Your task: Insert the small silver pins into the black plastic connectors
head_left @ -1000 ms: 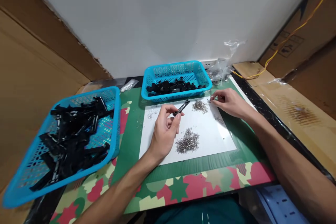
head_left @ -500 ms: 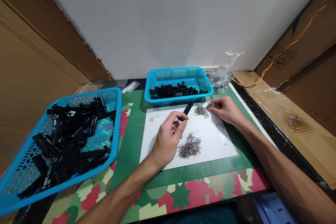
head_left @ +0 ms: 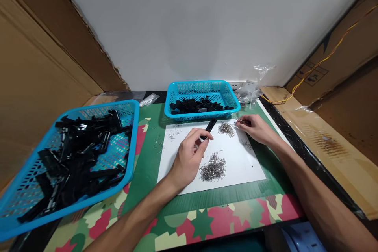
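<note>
My left hand (head_left: 189, 157) is closed around a narrow black plastic part (head_left: 210, 125), whose far end sticks up past the fingertips over the white paper (head_left: 239, 165). At the paper's far right edge, my right hand (head_left: 256, 128) is pinched on a thin, slender tool (head_left: 242, 121), mostly hidden by the fingers; its exact kind is unclear. Just left of those fingertips lies a small pile of tiny metal pieces (head_left: 226, 129), bent like little springs or clips. Nearer me, a larger pile of metal pieces (head_left: 213, 167) sits below the left hand's fingers.
A blue basket (head_left: 134, 141) with long black plastic parts stands at the left. Behind the paper is another blue basket (head_left: 203, 116) holding small black pieces. Clear plastic bags (head_left: 248, 91) lie at the back right. Cardboard (head_left: 327, 141) borders the right side.
The black part has been turned in my left hand, from its slotted side to a plain dark face. My right hand moved to the small metal pile, then drew slightly back from it.
</note>
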